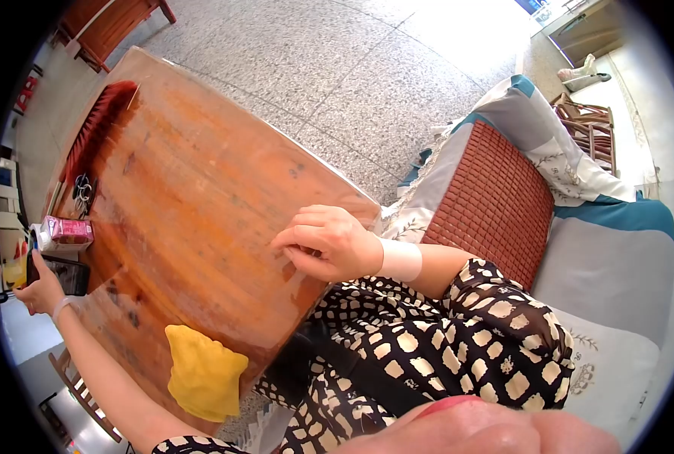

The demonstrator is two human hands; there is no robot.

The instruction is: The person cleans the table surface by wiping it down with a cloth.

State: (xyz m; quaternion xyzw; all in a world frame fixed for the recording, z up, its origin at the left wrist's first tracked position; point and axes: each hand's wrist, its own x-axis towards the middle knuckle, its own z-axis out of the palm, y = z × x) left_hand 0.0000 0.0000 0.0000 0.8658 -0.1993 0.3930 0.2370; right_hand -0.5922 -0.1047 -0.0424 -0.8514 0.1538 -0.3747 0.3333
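Dark phone-like device (71, 278) is seen just on the near side of the pink carton (72, 233), which is taken as the landmark here. The carton is set near the edge of the wooden table (201, 197); its contents are hidden by its walls, and whether it is upright or laid down cannot be told. The device is met by the left hand (42, 293), which is placed just beside the carton with the thumb raised; whether the device is grasped or merely touched cannot be told. The right hand (329, 242) is held well to the right of the carton, over the table, its fingers loosely curled and released; the device is thus kept well apart from it. A dark cord (85, 194) is bunched just beyond the carton, and a red-bristled brush (99, 125) is laid farther beyond. A yellow cloth (204, 372) is spread, crumpled, well to the near right of the carton.
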